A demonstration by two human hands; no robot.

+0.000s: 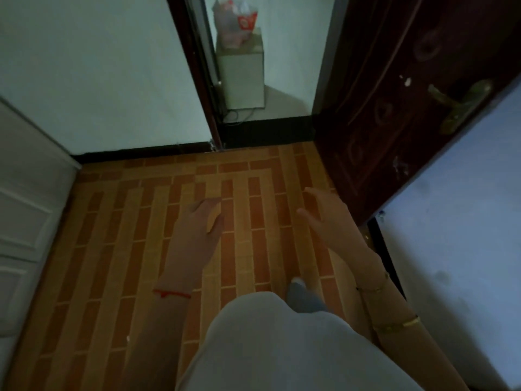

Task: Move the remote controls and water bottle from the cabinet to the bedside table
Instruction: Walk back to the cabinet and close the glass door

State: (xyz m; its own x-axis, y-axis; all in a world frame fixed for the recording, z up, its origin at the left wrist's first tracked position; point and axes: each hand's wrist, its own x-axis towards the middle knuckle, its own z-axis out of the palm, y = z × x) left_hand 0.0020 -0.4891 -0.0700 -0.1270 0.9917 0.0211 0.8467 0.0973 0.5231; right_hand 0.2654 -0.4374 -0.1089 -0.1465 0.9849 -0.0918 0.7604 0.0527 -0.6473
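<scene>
Both hands are held out over the floor with nothing in them: the left hand [197, 227] is seen from the back, its fingers loosely extended, and the right hand [324, 218] is spread with fingers relaxed and apart. A red string [172, 292] is worn on the left wrist, and thin bracelets [372, 286] on the right. Below them, a patterned brick-style floor [127, 235] is seen. A dark wooden door [394, 108] with a brass handle [462, 103] stands open to the right. Through the doorway, a small pale cabinet [242, 77] is seen, topped by a blurred bag [236, 21]. Remote controls and a water bottle cannot be made out.
</scene>
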